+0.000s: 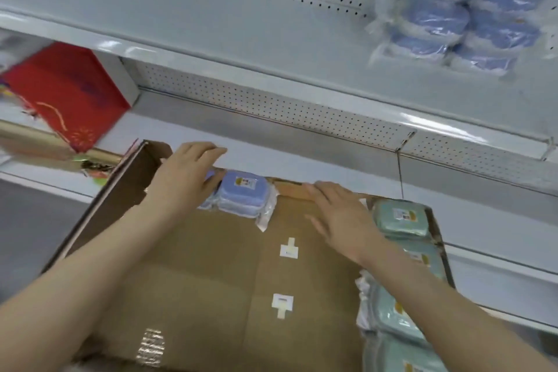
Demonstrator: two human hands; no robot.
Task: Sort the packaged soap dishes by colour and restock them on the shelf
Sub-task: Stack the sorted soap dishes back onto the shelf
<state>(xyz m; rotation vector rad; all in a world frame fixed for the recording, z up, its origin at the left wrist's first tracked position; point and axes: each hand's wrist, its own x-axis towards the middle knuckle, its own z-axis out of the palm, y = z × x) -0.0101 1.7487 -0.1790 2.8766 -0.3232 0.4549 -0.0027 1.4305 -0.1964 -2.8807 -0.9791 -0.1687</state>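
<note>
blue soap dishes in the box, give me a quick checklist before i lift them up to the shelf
1. Left hand on the blue soap dishes: ok, it covers the left pack.
2. Left hand's grip firm: cannot tell, fingertips blurred.
3. Right hand free: ok, open, holding nothing.
4. Blue stack on the upper shelf to match: ok.
5. Bare room left of that stack: ok.
6. Green soap dishes kept apart: ok, along the right side of the box.
</note>
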